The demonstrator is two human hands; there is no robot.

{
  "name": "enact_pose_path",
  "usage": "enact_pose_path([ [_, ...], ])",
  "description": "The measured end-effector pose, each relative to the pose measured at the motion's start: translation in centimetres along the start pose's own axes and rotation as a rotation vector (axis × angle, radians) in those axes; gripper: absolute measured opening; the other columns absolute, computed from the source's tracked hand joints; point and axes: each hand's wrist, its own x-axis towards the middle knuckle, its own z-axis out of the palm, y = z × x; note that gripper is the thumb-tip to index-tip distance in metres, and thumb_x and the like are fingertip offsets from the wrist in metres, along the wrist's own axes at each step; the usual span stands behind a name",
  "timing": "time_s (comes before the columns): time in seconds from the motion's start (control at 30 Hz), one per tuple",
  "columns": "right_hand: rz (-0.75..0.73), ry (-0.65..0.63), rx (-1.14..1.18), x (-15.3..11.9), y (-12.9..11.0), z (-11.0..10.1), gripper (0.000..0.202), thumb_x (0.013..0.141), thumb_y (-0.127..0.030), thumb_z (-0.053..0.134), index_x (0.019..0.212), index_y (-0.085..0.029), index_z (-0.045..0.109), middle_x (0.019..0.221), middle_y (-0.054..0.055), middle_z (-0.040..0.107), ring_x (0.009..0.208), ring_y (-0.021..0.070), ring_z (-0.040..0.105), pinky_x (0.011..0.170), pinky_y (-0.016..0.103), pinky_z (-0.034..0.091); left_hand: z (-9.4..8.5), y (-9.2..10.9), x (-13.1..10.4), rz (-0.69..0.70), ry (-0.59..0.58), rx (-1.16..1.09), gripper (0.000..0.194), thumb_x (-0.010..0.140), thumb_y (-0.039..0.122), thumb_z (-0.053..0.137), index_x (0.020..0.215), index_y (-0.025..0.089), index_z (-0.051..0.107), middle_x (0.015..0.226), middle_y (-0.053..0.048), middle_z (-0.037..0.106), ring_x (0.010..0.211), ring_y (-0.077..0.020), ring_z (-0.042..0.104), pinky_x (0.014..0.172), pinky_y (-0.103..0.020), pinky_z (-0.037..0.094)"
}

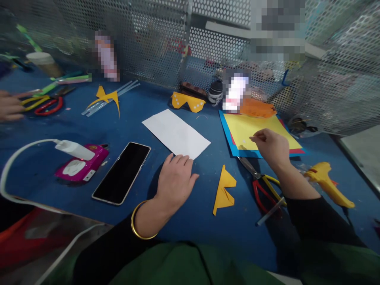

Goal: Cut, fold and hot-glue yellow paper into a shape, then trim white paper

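Head view: blue desk (192, 223), craft work in hand. L hand (176, 180) laid palm-down, fingers spread a bit, fingertips at near edge of white sheet (178, 132); nothing gripped. R hand (274, 148) held over yellow sheet (246, 126), thumb + index pinched together; whether a tiny pc is held btwn them can't be told. Small white bit (244, 141) seen on yellow sheet, just beside the pinched fingertips. Blue sheet (242, 153) stacked under it. Yellow cutout (225, 198) placed on desk btwn the two hands, touched by neither. Finished-looking mask (178, 101) w/ white squares set behind white sheet. Scissors (257, 175) left near R forearm, glue stick (270, 212) lying across handles, glue gun (322, 174) to the right. Phone (121, 174) left of L hand. Co-worker's hand (10, 106) at far-left edge.

Step in hand, as judged: small white bits being handled, prob. as decoration for yellow cutout, cf. mask. Next move judged to call for a fine fingertip pinch, w/ loose bits kept undisturbed.
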Motion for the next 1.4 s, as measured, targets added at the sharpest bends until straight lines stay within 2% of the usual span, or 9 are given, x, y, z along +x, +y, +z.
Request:
enact_pose_path([
  [0.13,-0.076,-0.065,0.07,-1.6,-2.8,-0.7,0.026,0.088,-0.04,0.056,0.072,-0.023,0.067,0.071,0.009,0.072,0.071,0.0259,0.067,0.064,0.036,0.044,-0.6,0.1,0.1,-0.066,0.144,-0.059,0.006,0.09,0.022,0.065,0.087,0.017,0.065,0.093,-0.007,0.073,0.088,-0.0243,0.066,0.079,-0.039,0.049],
  [0.3,-0.304,-0.308,0.185,-1.9,-8.6,1.5,0.021,0.08,-0.032,0.067,0.099,-0.026,0.074,0.1,0.006,0.074,0.082,0.0219,0.067,0.07,0.034,0.047,-1.0,0.2,0.3,-0.116,0.221,-0.072,0.037,0.096,0.039,0.058,0.064,0.02,0.054,0.068,-0.003,0.063,0.072,-0.0208,0.059,0.067,-0.037,0.043],
  [0.47,-0.24,-0.431,0.126,-0.2,-12.2,5.4,0.018,0.074,-0.039,0.076,0.075,-0.022,0.071,0.081,0.007,0.07,0.074,0.0206,0.063,0.062,0.032,0.044,-0.4,0.0,0.5,-0.167,0.06,-0.03,0.019,0.09,0.032,0.067,0.097,0.015,0.066,0.103,-0.011,0.071,0.101,-0.0291,0.063,0.082,-0.041,0.05],
  [0.63,-0.15,-0.483,0.075,-0.2,-12.7,6.1,0.016,0.073,-0.033,0.077,0.074,-0.018,0.071,0.082,0.008,0.068,0.076,0.0211,0.063,0.063,0.031,0.044,0.1,-0.1,0.4,-0.147,-0.095,0.031,0.045,0.088,0.035,0.07,0.122,0.007,0.061,0.135,-0.022,0.059,0.126,-0.0364,0.053,0.099,-0.047,0.047],
  [0.73,-0.113,-0.469,0.071,-0.4,-12.5,5.8,0.026,0.072,-0.037,0.079,0.088,-0.018,0.073,0.096,0.011,0.068,0.083,0.0227,0.063,0.068,0.033,0.047,0.1,-0.1,0.3,-0.133,-0.094,0.029,0.042,0.089,0.034,0.068,0.12,0.008,0.061,0.134,-0.022,0.06,0.124,-0.0363,0.054,0.098,-0.047,0.049],
  [0.87,-0.098,-0.494,0.092,-0.5,-12.5,6.0,0.017,0.072,-0.035,0.078,0.075,-0.019,0.073,0.085,0.008,0.068,0.08,0.0208,0.063,0.067,0.032,0.047,0.0,-0.1,0.3,-0.131,-0.086,0.005,0.039,0.089,0.032,0.068,0.119,0.008,0.062,0.132,-0.022,0.061,0.124,-0.0367,0.054,0.098,-0.048,0.049],
  [1.03,-0.085,-0.431,0.116,-0.6,-12.5,6.5,0.033,0.071,-0.033,0.079,0.099,-0.018,0.072,0.101,0.01,0.067,0.085,0.0208,0.062,0.072,0.033,0.049,-0.4,-0.2,0.5,-0.264,-0.005,-0.103,0.032,0.098,0.014,0.046,0.126,0.01,0.061,0.128,-0.016,0.066,0.117,-0.0285,0.062,0.096,-0.042,0.05],
  [1.2,-0.066,-0.441,0.138,-1.1,-12.7,6.5,0.017,0.072,-0.031,0.077,0.083,-0.019,0.074,0.092,0.008,0.067,0.082,0.02,0.062,0.072,0.033,0.049,-0.8,-0.2,0.7,-0.355,-0.023,-0.128,0.038,0.1,0.012,0.038,0.132,0.01,0.058,0.124,-0.016,0.07,0.108,-0.0281,0.067,0.088,-0.04,0.052],
  [1.4,-0.023,-0.398,0.134,-1.2,-12.8,6.2,0.047,0.068,-0.04,0.082,0.107,-0.017,0.072,0.112,0.014,0.065,0.09,0.0237,0.064,0.077,0.036,0.05,-0.7,0.0,0.6,-0.349,-0.03,-0.073,0.03,0.098,0.016,0.047,0.124,0.014,0.063,0.117,-0.015,0.072,0.103,-0.028,0.069,0.081,-0.037,0.052],
])
